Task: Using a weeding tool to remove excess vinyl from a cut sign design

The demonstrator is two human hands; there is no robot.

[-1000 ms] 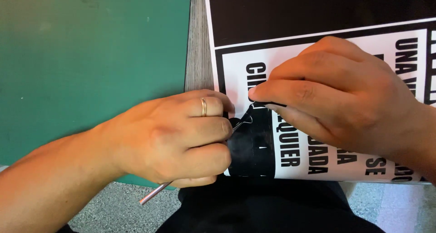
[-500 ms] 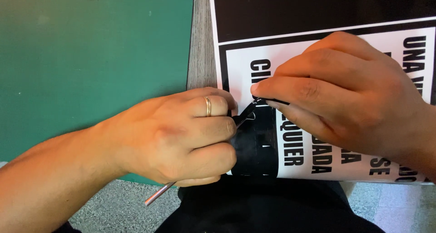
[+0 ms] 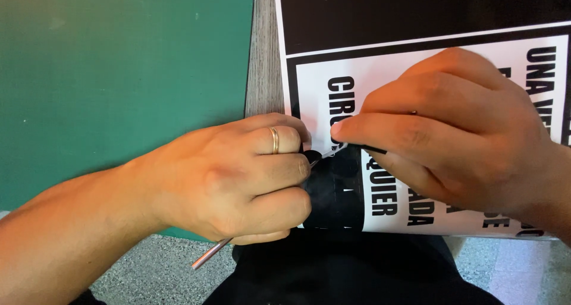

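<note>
Both hands work at the black-and-white poster (image 3: 440,19): left hand (image 3: 238,180) fisted around a thin metal tool (image 3: 209,254), right hand (image 3: 452,132) pinching a black strip (image 3: 366,148).

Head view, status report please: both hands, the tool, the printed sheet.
Left hand fisted around thin metal tool, tip hidden at the black strip. Right hand fingers pinching the strip's top edge on printed sheet. Green mat alongside.
</note>
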